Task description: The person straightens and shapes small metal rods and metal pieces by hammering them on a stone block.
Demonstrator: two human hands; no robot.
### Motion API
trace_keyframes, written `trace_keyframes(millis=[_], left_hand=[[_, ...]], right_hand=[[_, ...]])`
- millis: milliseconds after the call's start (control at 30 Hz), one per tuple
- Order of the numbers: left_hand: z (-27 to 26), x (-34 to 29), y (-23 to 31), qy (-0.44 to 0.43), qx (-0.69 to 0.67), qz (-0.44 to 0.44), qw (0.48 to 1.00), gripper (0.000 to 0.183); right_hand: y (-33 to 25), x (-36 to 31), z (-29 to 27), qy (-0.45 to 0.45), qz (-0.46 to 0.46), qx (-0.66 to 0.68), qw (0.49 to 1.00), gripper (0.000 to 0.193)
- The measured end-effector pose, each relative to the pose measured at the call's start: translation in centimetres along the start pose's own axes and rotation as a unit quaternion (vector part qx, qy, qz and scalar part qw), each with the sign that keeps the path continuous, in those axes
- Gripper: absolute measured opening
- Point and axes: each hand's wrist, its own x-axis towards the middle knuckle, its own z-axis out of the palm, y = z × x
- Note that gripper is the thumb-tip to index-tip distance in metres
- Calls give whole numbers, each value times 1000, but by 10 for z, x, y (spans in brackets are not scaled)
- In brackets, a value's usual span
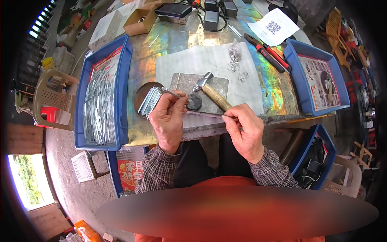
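My left hand (167,121) is closed, thumb against fingers, on a thin metal strip (171,93). Beside it, a stack of shiny metal strips (150,101) lies over a round brown dish (142,90). Just right of those fingertips sits a small round dark block (195,102) on a grey stone slab (183,82). A hammer (215,96) with a wooden handle rests across the slab, head pointing away. My right hand (246,131) is pinched together near the handle's end at the table's front edge; what its fingertips hold is too small to make out.
A blue tray (124,86) of long metal strips stands at left, another blue tray (342,90) at right. Red-handled pliers (268,52) lie beyond the hammer near a small plastic bag (235,52) and a printed sheet (258,30). An open cardboard box (139,26) stands behind.
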Motion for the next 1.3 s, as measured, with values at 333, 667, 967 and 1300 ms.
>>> trace_keyframes(millis=[333, 667, 967, 1300], left_hand=[[-1, 1, -10, -8, 108, 74, 991, 6], [1, -1, 1, -9, 205, 135, 969, 13], [-4, -5, -13, 15, 213, 157, 964, 15], [3, -5, -2, 15, 187, 123, 974, 22]], right_hand=[[-1, 3, -2, -10, -3, -6, 1000, 12], [-21, 57, 20, -84, -140, -57, 985, 37], [-17, 63, 47, -106, -186, -27, 976, 18], [-2, 26, 53, -7, -324, -71, 943, 35]])
